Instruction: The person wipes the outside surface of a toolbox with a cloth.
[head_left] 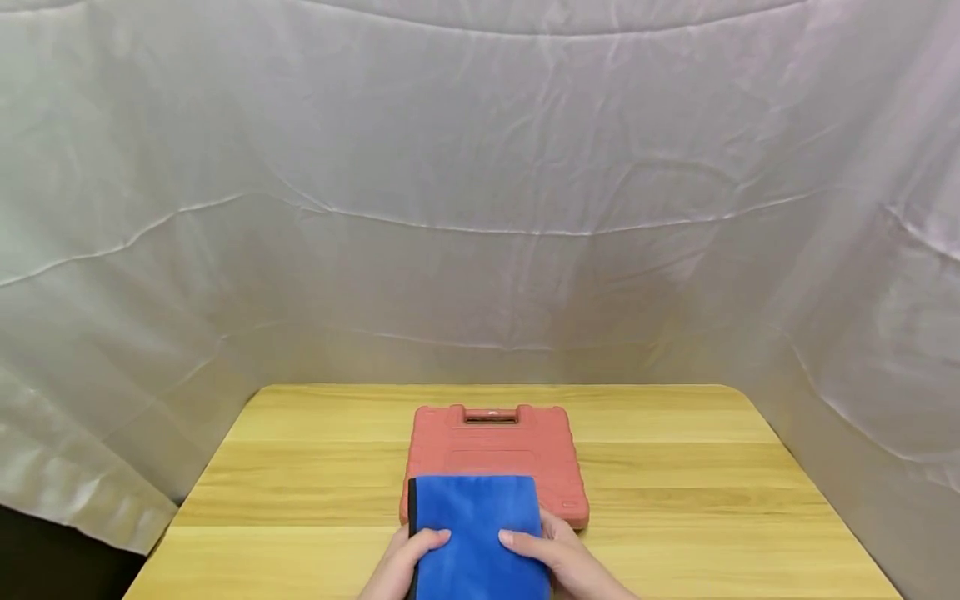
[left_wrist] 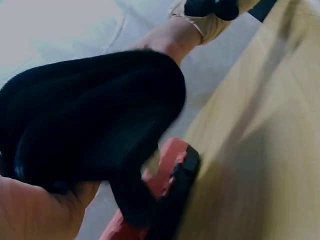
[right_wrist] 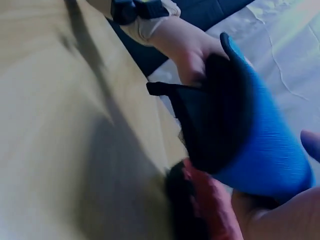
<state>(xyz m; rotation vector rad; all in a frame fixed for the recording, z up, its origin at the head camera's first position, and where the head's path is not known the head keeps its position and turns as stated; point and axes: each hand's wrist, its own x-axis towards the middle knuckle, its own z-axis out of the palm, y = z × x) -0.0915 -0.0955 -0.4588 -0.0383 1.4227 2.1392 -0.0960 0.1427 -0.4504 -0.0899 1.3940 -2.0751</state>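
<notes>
A folded blue cloth with a black edge strip along its left side is held up between both hands, over the near part of a red plastic case. My left hand grips its left side, thumb lying on top and the other fingers behind it. On the opposite side, my right hand holds the cloth the same way. From the right wrist, the blue cloth shows loose, curved layers with dark edging. In the left wrist view the cloth looks nearly black and hides much of the far hand.
The red case lies on the wooden table, its handle toward the back. Pale grey fabric hangs behind the table and along both sides. A dark area shows at lower left.
</notes>
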